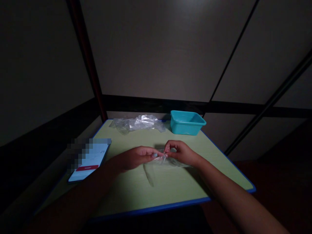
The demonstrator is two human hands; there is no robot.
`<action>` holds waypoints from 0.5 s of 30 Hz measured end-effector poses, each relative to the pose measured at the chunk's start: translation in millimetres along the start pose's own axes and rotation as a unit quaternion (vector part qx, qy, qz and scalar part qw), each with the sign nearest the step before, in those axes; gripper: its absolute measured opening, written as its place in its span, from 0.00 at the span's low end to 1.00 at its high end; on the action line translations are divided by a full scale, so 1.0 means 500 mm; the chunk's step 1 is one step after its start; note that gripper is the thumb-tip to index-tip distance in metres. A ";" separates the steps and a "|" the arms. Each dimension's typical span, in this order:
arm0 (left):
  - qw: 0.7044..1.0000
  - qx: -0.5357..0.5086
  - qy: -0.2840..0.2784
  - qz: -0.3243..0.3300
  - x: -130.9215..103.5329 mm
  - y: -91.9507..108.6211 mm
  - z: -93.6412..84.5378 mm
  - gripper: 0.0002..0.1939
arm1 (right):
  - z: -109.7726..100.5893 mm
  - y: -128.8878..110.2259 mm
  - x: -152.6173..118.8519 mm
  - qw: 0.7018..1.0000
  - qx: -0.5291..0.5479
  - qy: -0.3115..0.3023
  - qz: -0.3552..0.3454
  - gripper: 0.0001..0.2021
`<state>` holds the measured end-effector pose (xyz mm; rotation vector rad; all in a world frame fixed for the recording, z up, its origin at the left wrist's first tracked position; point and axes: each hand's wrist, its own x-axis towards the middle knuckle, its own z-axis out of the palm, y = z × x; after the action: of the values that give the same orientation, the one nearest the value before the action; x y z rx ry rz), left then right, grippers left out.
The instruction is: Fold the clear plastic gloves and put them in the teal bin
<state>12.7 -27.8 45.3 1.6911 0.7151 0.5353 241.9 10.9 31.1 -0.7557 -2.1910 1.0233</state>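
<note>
1. Hands: your left hand (136,157) and right hand (184,154) are together at the fingertips, over the middle of the worktop (136,191). The right appears pinched on the clear film (179,162); the left touches it, but whether it grips cannot be told.
2. Clear film: located at and below your fingertips, partly hidden by the right hand.
3. Step in hand, as judged: close fingertip handling of the film.
4. Handling requirement, as judged: any further move calls for a firm pinch on both sides and a gentle pull, as thin film may slip or tear. Dim light makes its edges hard to find.
5. Surroundings: crumpled plastic (141,123) and teal tub (186,128) at the far edge; lit device (91,161) on your left.
</note>
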 end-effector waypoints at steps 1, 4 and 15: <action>1.000 -0.003 0.004 0.001 0.000 -0.001 0.001 0.19 | 0.000 0.000 0.000 1.000 -0.004 -0.001 0.004 0.07; 1.000 -0.002 0.007 0.020 0.002 -0.008 0.004 0.18 | 0.000 0.000 0.001 1.000 -0.008 -0.006 0.009 0.07; 0.992 0.119 0.036 0.023 0.007 0.000 0.014 0.17 | -0.006 -0.001 -0.001 0.998 0.009 -0.040 0.041 0.04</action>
<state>19.9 -29.8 43.4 1.9208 0.8197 0.5639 244.3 11.6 33.0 -0.8164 -2.2302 1.1304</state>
